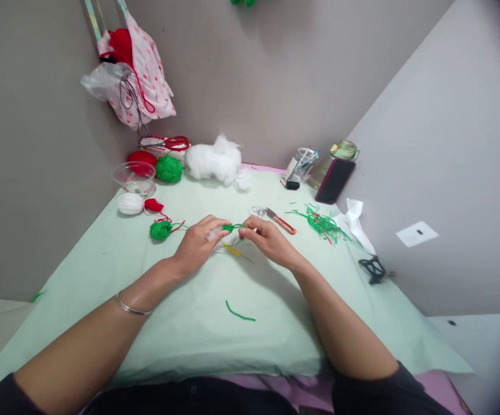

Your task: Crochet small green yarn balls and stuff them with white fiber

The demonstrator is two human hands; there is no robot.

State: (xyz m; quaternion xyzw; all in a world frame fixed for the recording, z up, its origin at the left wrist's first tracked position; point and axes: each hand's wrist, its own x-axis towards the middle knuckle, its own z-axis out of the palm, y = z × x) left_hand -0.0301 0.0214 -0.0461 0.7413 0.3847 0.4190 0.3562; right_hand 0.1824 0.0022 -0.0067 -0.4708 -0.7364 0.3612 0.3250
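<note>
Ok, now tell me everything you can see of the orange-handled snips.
The orange-handled snips lie on the pale green cloth, just beyond the right hand, which isn't holding them. The slim handle looks like plastic and points right and towards the person; the short, greyish, metal-looking blades point left and away. A small clear coil lies by the tips; whether they touch is unclear.

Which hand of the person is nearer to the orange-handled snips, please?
Right. The right hand is close to the orange-handled snips, just on their side toward the person; the left hand is farther away, to their left.
</note>
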